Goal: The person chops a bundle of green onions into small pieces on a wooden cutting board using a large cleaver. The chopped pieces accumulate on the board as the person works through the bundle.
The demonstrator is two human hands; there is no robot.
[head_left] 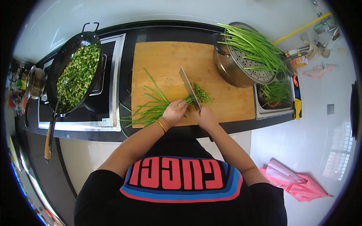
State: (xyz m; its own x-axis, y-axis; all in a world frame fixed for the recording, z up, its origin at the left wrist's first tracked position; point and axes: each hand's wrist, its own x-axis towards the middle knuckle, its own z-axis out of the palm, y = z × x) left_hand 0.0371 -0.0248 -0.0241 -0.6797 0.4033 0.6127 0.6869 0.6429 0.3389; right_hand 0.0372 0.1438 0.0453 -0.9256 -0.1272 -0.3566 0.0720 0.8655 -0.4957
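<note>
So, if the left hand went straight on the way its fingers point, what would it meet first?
Most likely the knife blade: the left hand holds the green stalks just beside it, though depth makes the gap hard to judge.

A glossy black countertop (pixel 169 34) carries a broad board of pale brown wood (pixel 169 56). On the board lie a loose bunch of long, thin green stalks (pixel 149 112), fanned toward its left edge, and a small mound of chopped green bits (pixel 202 93). A round steel pot (pixel 227 64) stands at the board's right end.
</note>
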